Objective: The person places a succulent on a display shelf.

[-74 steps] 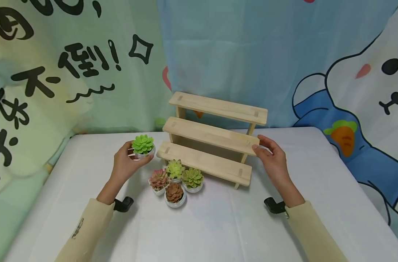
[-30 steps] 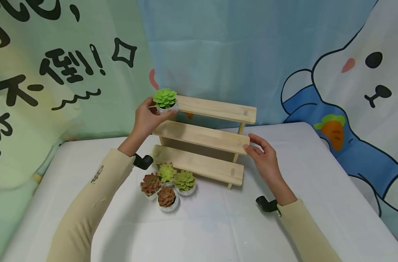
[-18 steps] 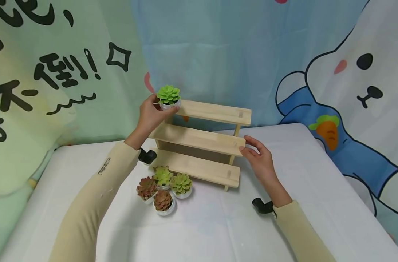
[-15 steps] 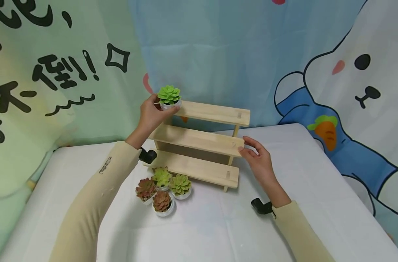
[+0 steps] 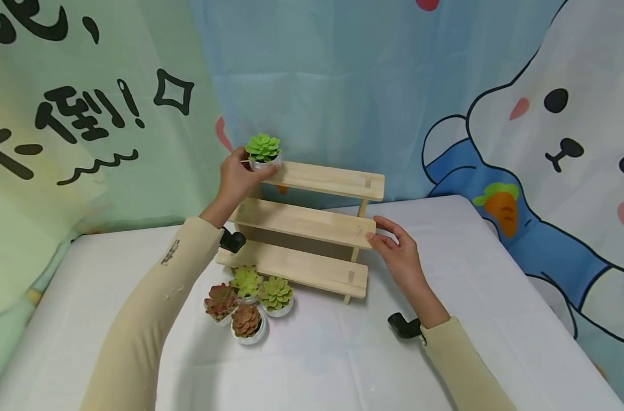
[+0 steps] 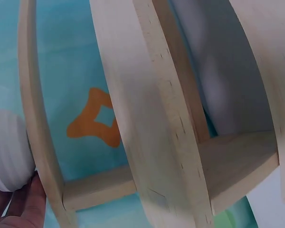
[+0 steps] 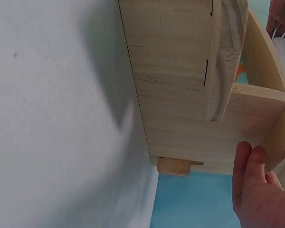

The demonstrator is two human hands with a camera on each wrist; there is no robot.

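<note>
A bright green potted succulent (image 5: 263, 149) in a white pot is at the left end of the top tier of a three-tier wooden stand (image 5: 312, 220). My left hand (image 5: 240, 176) grips its pot from the left, thumb in front. In the left wrist view the white pot (image 6: 9, 149) meets the edge of the top board, above my fingertips (image 6: 34, 199). At the other side, my right hand (image 5: 398, 251) pinches the right end of the middle tier. The right wrist view shows my right hand (image 7: 261, 190) by the stand's underside, its thumb mostly hidden.
Before the stand's front left corner cluster several potted succulents: a reddish one (image 5: 221, 301), a brown one (image 5: 246, 321), a yellow-green one (image 5: 246, 281) and a green one (image 5: 276, 294). A white cloth covers the table (image 5: 317, 359). A printed curtain (image 5: 322, 85) hangs close behind.
My left hand has carried the bright green succulent from left of the stand up and right to the top tier's left end. It has barely moved since half a second ago. The right hand keeps its hold.
</note>
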